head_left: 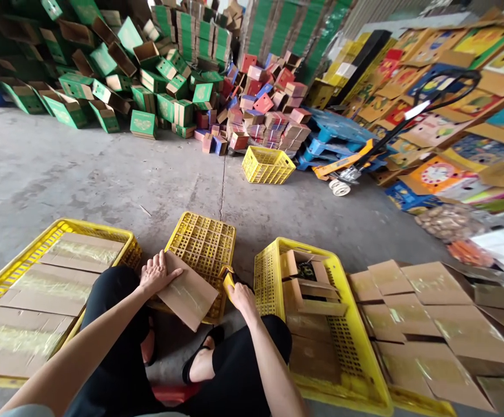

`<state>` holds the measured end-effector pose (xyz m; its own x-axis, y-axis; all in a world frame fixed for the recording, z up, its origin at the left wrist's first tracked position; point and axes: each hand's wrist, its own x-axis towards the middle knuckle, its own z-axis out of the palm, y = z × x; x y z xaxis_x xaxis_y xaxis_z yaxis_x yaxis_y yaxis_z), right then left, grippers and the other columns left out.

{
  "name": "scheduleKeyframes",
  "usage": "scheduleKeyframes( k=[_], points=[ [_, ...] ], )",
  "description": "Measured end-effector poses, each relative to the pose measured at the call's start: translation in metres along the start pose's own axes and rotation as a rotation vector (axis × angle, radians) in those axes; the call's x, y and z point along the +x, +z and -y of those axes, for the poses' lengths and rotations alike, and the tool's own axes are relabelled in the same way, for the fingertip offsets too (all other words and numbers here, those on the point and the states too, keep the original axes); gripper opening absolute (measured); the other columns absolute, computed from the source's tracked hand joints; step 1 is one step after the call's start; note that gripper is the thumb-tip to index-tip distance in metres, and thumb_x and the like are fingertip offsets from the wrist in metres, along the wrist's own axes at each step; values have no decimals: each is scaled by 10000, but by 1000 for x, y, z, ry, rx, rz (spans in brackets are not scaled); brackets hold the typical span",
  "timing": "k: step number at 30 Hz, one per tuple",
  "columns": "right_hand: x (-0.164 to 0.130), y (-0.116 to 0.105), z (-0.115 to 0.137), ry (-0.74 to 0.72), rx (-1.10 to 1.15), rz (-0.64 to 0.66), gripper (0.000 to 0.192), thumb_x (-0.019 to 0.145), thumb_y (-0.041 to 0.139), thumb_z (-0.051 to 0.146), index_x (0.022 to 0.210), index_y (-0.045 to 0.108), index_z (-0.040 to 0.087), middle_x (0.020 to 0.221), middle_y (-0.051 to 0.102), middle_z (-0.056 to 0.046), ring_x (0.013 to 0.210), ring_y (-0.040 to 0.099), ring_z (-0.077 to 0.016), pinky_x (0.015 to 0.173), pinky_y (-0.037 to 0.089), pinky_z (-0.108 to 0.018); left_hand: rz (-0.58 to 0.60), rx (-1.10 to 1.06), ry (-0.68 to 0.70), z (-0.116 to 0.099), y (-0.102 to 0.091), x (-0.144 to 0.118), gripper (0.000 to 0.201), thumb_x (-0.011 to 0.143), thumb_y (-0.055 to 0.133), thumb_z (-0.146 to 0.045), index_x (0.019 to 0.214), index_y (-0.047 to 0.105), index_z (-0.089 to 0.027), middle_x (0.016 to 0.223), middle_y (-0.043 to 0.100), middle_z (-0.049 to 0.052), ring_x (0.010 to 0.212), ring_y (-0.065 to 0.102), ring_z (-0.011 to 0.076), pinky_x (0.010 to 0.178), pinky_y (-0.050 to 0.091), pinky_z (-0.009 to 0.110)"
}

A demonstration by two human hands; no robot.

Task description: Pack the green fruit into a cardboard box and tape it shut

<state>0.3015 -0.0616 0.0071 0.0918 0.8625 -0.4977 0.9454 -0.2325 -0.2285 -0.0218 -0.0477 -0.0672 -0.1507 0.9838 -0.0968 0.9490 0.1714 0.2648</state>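
Note:
Before my knees a taped cardboard box (190,294) rests slantwise on an upturned yellow crate (202,231). My left hand (160,273) grips the box's far left end, fingers over the edge and thumb on top. A strip of clear tape shows on the box's upper face. Just right of the box, my right hand (242,298) is closed around a yellow-and-black tape dispenser (228,278), held apart from the box. By my right knee, a yellow crate (273,272) holds open cardboard boxes (310,289), one with dark contents I cannot make out.
Left, a yellow crate (132,240) holds several taped boxes. Taped cardboard boxes (421,307) lie at right. Ahead are another yellow crate (269,165), an orange pallet jack (343,165), blue pallets (330,133), green boxes (143,123) and red-and-blue boxes (273,124). Colourful boxes (443,174) stack at right.

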Motion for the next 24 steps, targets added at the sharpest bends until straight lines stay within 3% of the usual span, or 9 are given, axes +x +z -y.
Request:
scheduleKeyframes(
  k=[5,8,12,15,17,20,24],
  points=[
    [46,8,40,-89,-32,-33,362,1088,504,407,1220,693,129,1226,757,-222,1204,723,-300,1024,526,-353,-45,0,16,0,7,1,1158,901,398,-884,1610,339,30,1466,531,333,1272,547,479,988,491,570],
    [62,20,54,-121,-2,-51,269,1042,606,348,1200,696,149,1189,776,-193,1147,746,-279,993,538,-325,-67,7,34,-1,9,2,1140,904,398,-886,1611,355,8,1451,541,327,1249,564,474,968,503,576],
    [68,29,46,-156,109,-117,221,957,701,227,1152,706,124,1137,786,-197,1097,762,-289,960,551,-317,-63,26,49,-1,9,2,1105,918,405,-874,1605,378,-10,1451,547,316,1248,564,467,956,513,567],
    [56,39,30,-163,240,-255,289,1057,540,313,1210,687,118,1219,763,-196,1186,729,-263,1031,520,-310,-78,53,53,-1,10,2,1072,933,415,-852,1607,382,-20,1449,551,313,1229,571,458,947,516,563],
    [37,58,23,-140,331,-369,463,1105,385,418,1309,650,98,1327,715,-221,1270,686,-266,1079,505,-334,-85,73,45,-1,11,2,1050,941,431,-834,1611,379,-27,1449,552,308,1225,575,448,952,514,552],
    [1,106,26,-72,443,-503,706,1098,229,556,1451,565,44,1408,656,-274,1304,665,-313,1060,543,-399,-68,81,25,0,12,3,1040,935,463,-826,1613,378,-42,1464,544,295,1245,568,438,969,505,534],
    [-26,173,44,-78,620,-538,807,1077,180,628,1609,389,59,1382,678,-258,1246,697,-347,981,586,-465,6,20,-5,-2,9,7,1077,915,466,-832,1625,330,-34,1503,513,299,1304,528,448,1014,473,546]
  ],
)
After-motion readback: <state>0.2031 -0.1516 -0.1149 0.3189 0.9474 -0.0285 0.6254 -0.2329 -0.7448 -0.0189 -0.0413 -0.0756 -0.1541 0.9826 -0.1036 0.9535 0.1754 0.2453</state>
